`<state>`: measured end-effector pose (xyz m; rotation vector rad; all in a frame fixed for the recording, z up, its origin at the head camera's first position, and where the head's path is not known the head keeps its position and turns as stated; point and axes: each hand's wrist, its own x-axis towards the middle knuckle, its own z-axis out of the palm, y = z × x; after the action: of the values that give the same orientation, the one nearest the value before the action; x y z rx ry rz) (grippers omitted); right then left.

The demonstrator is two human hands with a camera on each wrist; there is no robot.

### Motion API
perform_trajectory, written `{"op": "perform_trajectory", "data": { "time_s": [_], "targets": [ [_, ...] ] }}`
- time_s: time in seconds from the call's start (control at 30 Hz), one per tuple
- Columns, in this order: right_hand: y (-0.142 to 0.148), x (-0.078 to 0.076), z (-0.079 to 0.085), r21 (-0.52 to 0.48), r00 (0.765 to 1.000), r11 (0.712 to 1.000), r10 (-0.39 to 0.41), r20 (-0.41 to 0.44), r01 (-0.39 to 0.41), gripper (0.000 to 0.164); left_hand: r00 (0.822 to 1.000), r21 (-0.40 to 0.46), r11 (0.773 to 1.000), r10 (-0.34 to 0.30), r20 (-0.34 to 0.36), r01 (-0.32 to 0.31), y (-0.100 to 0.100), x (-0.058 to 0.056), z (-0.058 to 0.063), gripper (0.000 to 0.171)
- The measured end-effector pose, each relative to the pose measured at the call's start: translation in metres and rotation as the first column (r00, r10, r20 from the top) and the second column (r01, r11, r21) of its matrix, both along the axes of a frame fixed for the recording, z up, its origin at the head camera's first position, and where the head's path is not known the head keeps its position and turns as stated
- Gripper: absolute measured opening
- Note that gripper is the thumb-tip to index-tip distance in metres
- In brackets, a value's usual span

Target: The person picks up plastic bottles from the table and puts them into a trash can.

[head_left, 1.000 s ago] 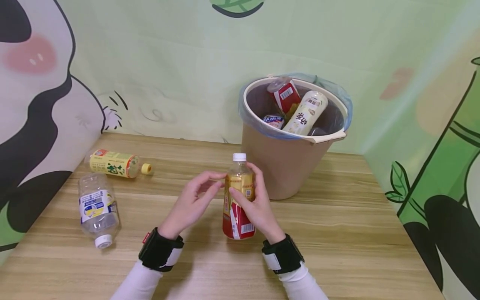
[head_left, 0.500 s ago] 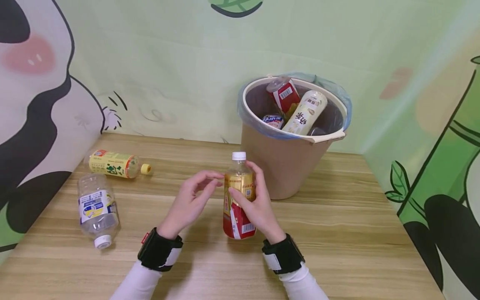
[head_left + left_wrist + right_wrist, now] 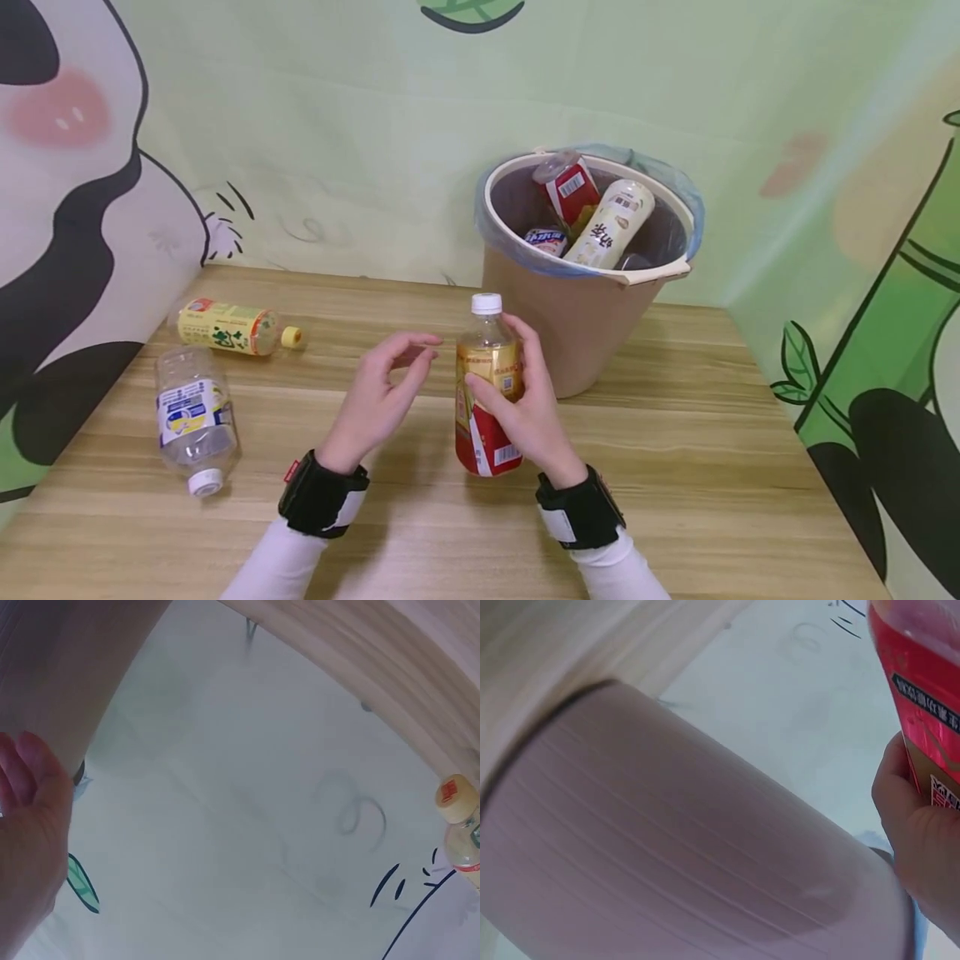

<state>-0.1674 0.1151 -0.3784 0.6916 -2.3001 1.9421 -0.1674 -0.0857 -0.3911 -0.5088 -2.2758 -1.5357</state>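
Note:
My right hand grips a plastic drink bottle with a red and gold label and a white cap, held upright in front of the bin. Thumb and fingers wrap its right side; in the right wrist view the bottle shows at the upper right. Left of it, my left hand holds nothing, its fingers loosely bent toward the bottle with a small gap between. In the left wrist view the left hand appears at the left edge.
A beige bin with a blue liner stands behind the bottle, with several bottles inside, including a white one. At the left of the table lie a yellow-labelled bottle and a clear bottle with a white cap.
The red and gold bottle has moved slightly right and up with my right hand. My left hand has drawn a little away from it, so a gap now shows.

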Motion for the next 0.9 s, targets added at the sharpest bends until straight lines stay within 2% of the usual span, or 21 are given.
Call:
{"op": "perform_trajectory", "data": {
  "time_s": [0.13, 0.23, 0.33, 0.47, 0.6, 0.77, 0.83, 0.9],
  "targets": [
    [0.007, 0.0, 0.018, -0.013, 0.997, 0.999, 0.034, -0.067, -0.035, 0.074, 0.994, -0.05, 0.998, 0.042, -0.098, -0.047, 0.008, -0.009, 0.01, 0.026],
    [0.013, -0.001, 0.038, -0.034, 0.99, 0.998, 0.041, -0.131, -0.046, 0.076, 0.984, -0.092, 0.993, 0.051, -0.168, -0.068, 0.017, -0.019, 0.024, 0.031],
    [0.02, -0.004, 0.061, -0.08, 0.982, 0.996, 0.018, -0.188, -0.034, 0.075, 0.97, -0.148, 0.986, 0.044, -0.238, -0.081, 0.026, -0.03, 0.041, 0.037],
    [0.029, -0.013, 0.09, -0.206, 0.972, 0.978, -0.042, -0.232, -0.007, 0.073, 0.941, -0.247, 0.963, 0.022, -0.337, -0.111, 0.039, -0.046, 0.061, 0.046],
    [0.036, -0.025, 0.118, -0.361, 0.95, 0.932, -0.139, -0.28, 0.03, 0.072, 0.923, -0.348, 0.926, -0.001, -0.386, -0.144, 0.052, -0.061, 0.075, 0.052],
    [0.044, -0.041, 0.148, -0.567, 0.906, 0.821, -0.292, -0.307, 0.072, 0.073, 0.93, -0.465, 0.865, 0.009, -0.367, -0.191, 0.065, -0.071, 0.08, 0.054],
    [0.05, -0.049, 0.157, -0.624, 0.889, 0.777, -0.339, -0.306, 0.082, 0.074, 0.929, -0.48, 0.851, 0.021, -0.369, -0.21, 0.067, -0.071, 0.08, 0.053],
    [0.057, -0.056, 0.163, -0.639, 0.867, 0.763, -0.379, -0.323, 0.095, 0.076, 0.928, -0.483, 0.848, 0.026, -0.373, -0.218, 0.069, -0.071, 0.081, 0.052]
  ]
}}
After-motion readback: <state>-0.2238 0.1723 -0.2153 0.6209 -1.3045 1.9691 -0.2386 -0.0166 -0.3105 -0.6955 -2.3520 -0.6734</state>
